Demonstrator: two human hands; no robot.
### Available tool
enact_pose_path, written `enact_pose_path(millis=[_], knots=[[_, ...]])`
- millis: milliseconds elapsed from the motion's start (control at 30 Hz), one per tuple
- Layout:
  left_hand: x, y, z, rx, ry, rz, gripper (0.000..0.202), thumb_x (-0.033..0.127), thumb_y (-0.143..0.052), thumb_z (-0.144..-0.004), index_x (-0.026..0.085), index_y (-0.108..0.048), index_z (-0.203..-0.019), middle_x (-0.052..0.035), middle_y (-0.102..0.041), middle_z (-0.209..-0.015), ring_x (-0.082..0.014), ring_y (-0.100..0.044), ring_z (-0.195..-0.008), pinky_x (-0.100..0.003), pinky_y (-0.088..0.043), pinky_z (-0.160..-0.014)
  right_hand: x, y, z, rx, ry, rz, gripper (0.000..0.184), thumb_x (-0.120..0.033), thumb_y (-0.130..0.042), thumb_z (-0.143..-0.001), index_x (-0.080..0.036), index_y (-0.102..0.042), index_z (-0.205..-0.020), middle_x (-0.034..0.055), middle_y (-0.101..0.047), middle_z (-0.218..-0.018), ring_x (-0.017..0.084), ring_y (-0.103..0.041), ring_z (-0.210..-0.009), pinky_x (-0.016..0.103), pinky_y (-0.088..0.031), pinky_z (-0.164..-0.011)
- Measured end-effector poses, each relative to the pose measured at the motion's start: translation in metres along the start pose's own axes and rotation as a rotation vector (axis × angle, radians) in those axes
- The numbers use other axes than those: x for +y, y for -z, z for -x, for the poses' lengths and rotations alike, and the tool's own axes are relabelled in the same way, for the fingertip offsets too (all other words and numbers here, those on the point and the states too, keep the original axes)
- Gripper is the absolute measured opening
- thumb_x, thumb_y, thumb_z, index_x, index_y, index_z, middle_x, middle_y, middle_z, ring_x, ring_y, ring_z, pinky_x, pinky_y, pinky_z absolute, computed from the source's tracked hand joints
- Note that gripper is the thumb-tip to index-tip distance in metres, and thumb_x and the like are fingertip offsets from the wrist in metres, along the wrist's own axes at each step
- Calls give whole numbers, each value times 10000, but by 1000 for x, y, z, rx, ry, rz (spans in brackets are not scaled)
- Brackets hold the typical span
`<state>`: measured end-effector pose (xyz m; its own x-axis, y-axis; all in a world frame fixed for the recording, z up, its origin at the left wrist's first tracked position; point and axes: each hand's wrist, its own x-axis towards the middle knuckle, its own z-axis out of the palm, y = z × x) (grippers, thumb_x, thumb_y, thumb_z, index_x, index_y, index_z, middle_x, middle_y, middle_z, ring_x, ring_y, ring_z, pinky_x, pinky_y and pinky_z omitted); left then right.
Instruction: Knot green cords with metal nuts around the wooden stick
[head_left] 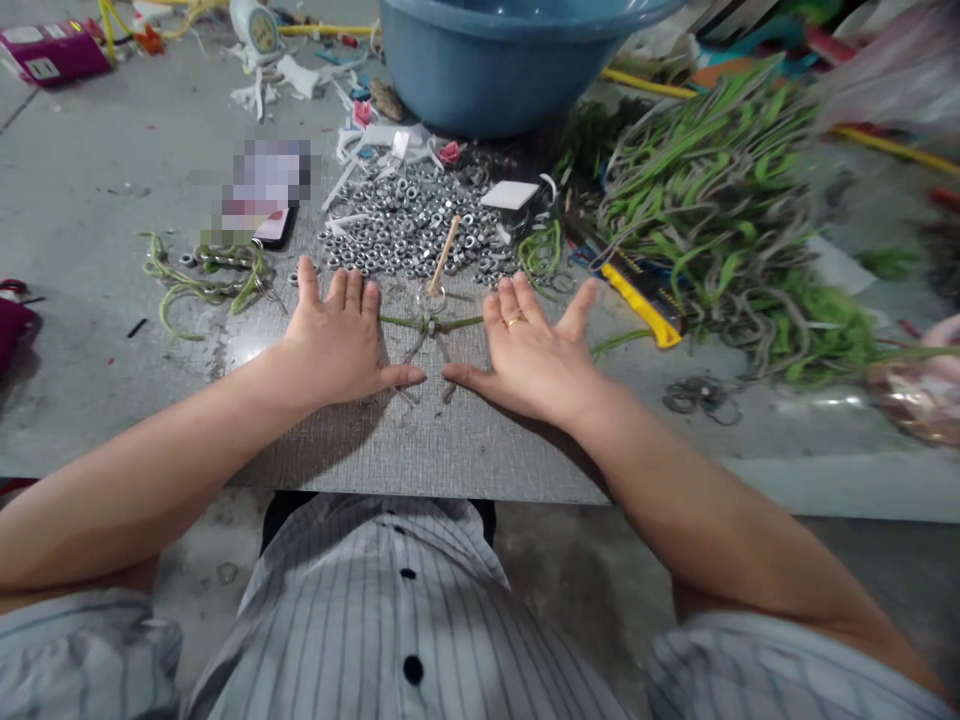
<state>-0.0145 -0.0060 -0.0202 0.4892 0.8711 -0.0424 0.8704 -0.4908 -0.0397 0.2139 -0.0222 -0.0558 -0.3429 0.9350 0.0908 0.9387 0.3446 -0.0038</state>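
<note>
At the frame's centre we rest our left hand [334, 340] and right hand [538, 348] flat on the desk [360, 450], fingers [308, 283] straight and unclenched. Between them stretches a knotted green cord [461, 322]. Metal nuts [409, 215] lie just above; a cord tangle [720, 200] fills the upper right.

At the centre of the frame a green cord [463, 322] lies on a grey, finely cross-hatched tabletop [480, 462], below silver nuts [405, 225]. A blue basin [510, 65] fills the top, a magenta box [58, 52] the upper left, and mixed green and grey cords [697, 200] the upper right, above a yellow-and-black cutter [641, 305]. At the bottom, dark vertical stripes line a pale grey shirt [345, 630] with black buttons [413, 670].
</note>
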Motion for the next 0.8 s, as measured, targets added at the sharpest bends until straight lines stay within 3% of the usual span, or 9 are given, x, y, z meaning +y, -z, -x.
enact_pose_path(millis=[233, 367, 433, 533, 800], knots=[[-7, 2, 1, -13, 22, -32, 1045, 836, -370, -774, 53, -372, -1467, -265, -382, -1498, -473, -260, -1419, -711, 14, -1107, 11, -5, -1, 77, -11, 13, 932, -771, -238, -870, -55, -405, -1444, 292, -418, -1471, 462, -299, -1410, 829, -25, -1011], [-3, 16, 1, 65, 0, 25, 757, 688, -403, -885, 76, -542, -1310, -220, -513, -1402, -472, -322, -1374, -707, -79, -1105, 2, 8, -6, 77, 8, -43, 699, -602, -272, -961, -100, -475, -1404, 224, -486, -1449, 397, -381, -1386, 779, -135, -1055], [-1, 21, -3, 95, -36, -10, 546, 489, -304, -987, 78, -639, -1118, -201, -635, -1205, -398, -462, -1270, -631, -213, -1103, -2, 14, -9, 107, 90, -121, 527, -450, -313, -996, -126, -560, -1330, 176, -541, -1417, 330, -459, -1344, 661, -252, -1099], [0, 18, -12, 89, -137, 28, 332, 267, -385, -941, 110, -647, -1073, -145, -657, -1098, -301, -579, -1075, -459, -424, -959, -6, 14, -14, 160, 209, -260, 383, -292, -388, -974, -144, -640, -1223, 143, -636, -1308, 267, -554, -1243, 518, -395, -1068], [1, -4, -25, 167, -242, 109, 242, 174, -425, -901, 127, -662, -904, -113, -644, -937, -238, -580, -937, -372, -469, -845, -9, 3, -21, 229, 251, -371, 233, -201, -457, -935, -159, -686, -955, 126, -716, -1068, 255, -624, -1066, 453, -487, -959]])
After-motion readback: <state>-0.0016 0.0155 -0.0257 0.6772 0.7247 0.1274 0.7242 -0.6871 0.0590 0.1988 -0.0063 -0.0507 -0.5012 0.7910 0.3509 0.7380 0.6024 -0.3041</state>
